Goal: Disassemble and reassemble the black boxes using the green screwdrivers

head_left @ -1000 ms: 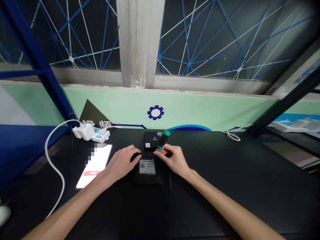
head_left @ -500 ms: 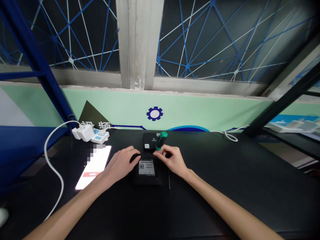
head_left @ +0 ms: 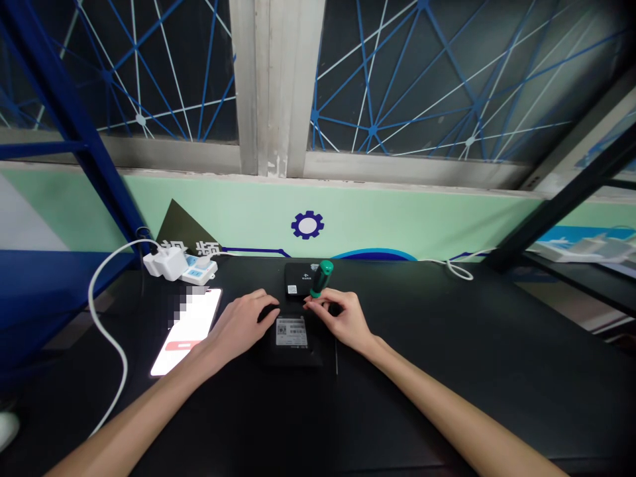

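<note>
A flat black box point(head_left: 292, 356) with a white printed label point(head_left: 291, 332) lies before me. My left hand point(head_left: 249, 320) rests at its upper left corner, fingers curled and thumb against the edge. At the far edge of the box, my right hand point(head_left: 342, 317) pinches low on a screwdriver point(head_left: 322, 278) with a green and black handle. The handle points up, leaning slightly right; the shaft and tip are hidden by the fingers. A thin metal rod point(head_left: 336, 359) shows below my right hand. Behind the screwdriver is a smaller black case point(head_left: 297, 279) with a small white sticker.
A lit phone point(head_left: 186, 338) lies left of my left hand, partly under the forearm. Behind it are a white power strip point(head_left: 199, 270) and charger point(head_left: 169, 264), with a white cable point(head_left: 94, 311) curving forward. Another white cable point(head_left: 458, 270) lies at the back right.
The green handle has turned slightly and leans a little more to the right. My hands and the box stay in almost the same place.
</note>
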Motion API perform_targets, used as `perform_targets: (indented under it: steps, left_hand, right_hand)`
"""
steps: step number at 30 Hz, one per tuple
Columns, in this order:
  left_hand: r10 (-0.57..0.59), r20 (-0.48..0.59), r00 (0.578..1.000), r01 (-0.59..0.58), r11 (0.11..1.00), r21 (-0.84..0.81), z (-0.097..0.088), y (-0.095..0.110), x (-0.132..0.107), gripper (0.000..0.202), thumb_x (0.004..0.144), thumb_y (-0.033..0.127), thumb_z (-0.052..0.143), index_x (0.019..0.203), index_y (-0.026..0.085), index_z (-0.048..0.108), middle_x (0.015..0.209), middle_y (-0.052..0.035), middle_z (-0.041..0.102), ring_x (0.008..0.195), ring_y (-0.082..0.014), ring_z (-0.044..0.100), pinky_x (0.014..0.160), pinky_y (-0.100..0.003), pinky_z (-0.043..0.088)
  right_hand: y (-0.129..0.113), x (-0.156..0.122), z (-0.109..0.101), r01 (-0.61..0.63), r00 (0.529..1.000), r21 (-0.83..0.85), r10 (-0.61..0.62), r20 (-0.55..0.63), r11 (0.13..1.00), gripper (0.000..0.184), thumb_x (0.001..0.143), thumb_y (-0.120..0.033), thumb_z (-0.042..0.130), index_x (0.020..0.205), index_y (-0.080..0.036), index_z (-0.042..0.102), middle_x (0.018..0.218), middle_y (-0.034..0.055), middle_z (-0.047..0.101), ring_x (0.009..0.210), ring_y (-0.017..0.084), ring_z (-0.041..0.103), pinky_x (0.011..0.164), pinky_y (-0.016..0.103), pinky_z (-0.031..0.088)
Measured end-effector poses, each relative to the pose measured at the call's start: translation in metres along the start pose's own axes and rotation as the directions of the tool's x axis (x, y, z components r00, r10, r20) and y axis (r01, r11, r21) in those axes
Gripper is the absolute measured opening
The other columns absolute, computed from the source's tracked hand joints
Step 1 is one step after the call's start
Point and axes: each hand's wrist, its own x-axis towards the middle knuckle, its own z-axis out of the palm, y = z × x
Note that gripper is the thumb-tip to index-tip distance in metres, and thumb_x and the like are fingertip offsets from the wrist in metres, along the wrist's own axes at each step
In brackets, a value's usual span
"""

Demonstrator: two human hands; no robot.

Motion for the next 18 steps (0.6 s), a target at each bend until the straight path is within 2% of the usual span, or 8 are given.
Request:
perform_targets:
  steps: [5, 8, 12, 18]
  left_hand:
    - [-0.008, 0.003, 1.000, 0.008, 1.000, 0.008, -0.0003, 0.0011, 0.0002, 0.026, 0.099, 0.034, 0.047, 0.110, 0.026, 0.069, 0.103, -0.0007, 0.069, 0.073, -0.0160, 0.066, 0.061, -0.026, 0.045]
    - [-0.005, 0.003, 1.000, 0.005, 1.000, 0.000, 0.0000, 0.0007, 0.0000, 0.026, 0.099, 0.035, 0.047, 0.109, 0.026, 0.069, 0.103, -0.0005, 0.069, 0.075, -0.0167, 0.067, 0.062, -0.027, 0.045]
    - [-0.009, -0.001, 1.000, 0.009, 1.000, 0.000, 0.0004, -0.0007, -0.0001, 0.028, 0.099, 0.036, 0.046, 0.109, 0.026, 0.070, 0.103, -0.0019, 0.069, 0.075, -0.0171, 0.067, 0.063, -0.027, 0.046]
    - [0.001, -0.001, 1.000, -0.001, 1.000, 0.011, 0.0006, -0.0009, -0.0003, 0.026, 0.099, 0.035, 0.047, 0.109, 0.026, 0.070, 0.102, -0.0012, 0.069, 0.074, -0.0168, 0.066, 0.062, -0.027, 0.045]
  right_hand:
    - [0.0054, -0.0008, 0.0032, -0.034, 0.998, -0.001, 0.034, -0.044, 0.999, 0.028, 0.086, -0.040, 0.071, 0.070, -0.019, 0.066, 0.066, 0.0034, 0.070, 0.053, 0.014, 0.060, 0.051, 0.025, 0.047]
    - [0.0022, -0.0017, 0.0007, 0.000, 1.000, -0.049, -0.001, -0.019, 0.999, 0.021, 0.089, -0.036, 0.068, 0.078, -0.018, 0.069, 0.069, 0.0032, 0.069, 0.053, 0.013, 0.055, 0.053, 0.025, 0.047]
    - [-0.0033, -0.0016, -0.0032, 0.067, 0.997, -0.041, -0.066, 0.032, 0.997, 0.020, 0.094, -0.033, 0.061, 0.089, -0.018, 0.074, 0.078, 0.0060, 0.073, 0.059, 0.014, 0.058, 0.059, 0.027, 0.048]
    - [-0.0015, 0.0008, -0.0018, 0.029, 1.000, -0.033, -0.029, 0.007, 0.999, 0.023, 0.092, -0.035, 0.064, 0.080, -0.018, 0.073, 0.075, 0.0066, 0.074, 0.057, 0.015, 0.059, 0.054, 0.027, 0.048]
